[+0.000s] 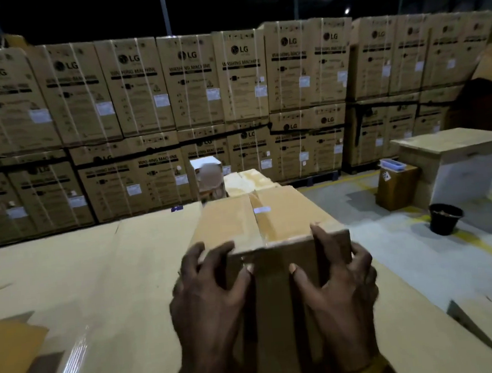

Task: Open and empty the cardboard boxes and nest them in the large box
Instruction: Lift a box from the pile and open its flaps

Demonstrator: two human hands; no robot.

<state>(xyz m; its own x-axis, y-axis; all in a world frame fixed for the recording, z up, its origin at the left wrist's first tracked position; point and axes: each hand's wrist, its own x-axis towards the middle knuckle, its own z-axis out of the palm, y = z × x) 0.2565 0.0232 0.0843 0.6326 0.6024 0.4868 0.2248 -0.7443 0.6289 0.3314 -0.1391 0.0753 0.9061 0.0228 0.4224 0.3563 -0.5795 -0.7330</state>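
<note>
Brown corrugated cardboard box (268, 229), long and narrow, lying on a broad cardboard work surface (97, 273) with its near end towards the wearer. Its top flaps are closed and sealed along the centre seam with clear tape (264, 220), so its contents cannot be seen. The left hand (209, 290) grips the near left corner, fingers spread and curled over the top edge, thumb pressed to the near face. The right hand (336, 276) mirrors it at the near right corner, fingers curled onto the top and side, thumb on the near face. This two-sided hold probably serves to steady or draw the box closer before the tape is broken; opening has not yet begun. Far behind stands a wall of strapped washing-machine cartons (194, 80). At far right, a small brown carton (396, 186) carries a clear tray (391, 164), and a black bucket (446, 218) stands on the floor; its contents are indistinct. Which box is the large nesting box cannot be told.
</note>
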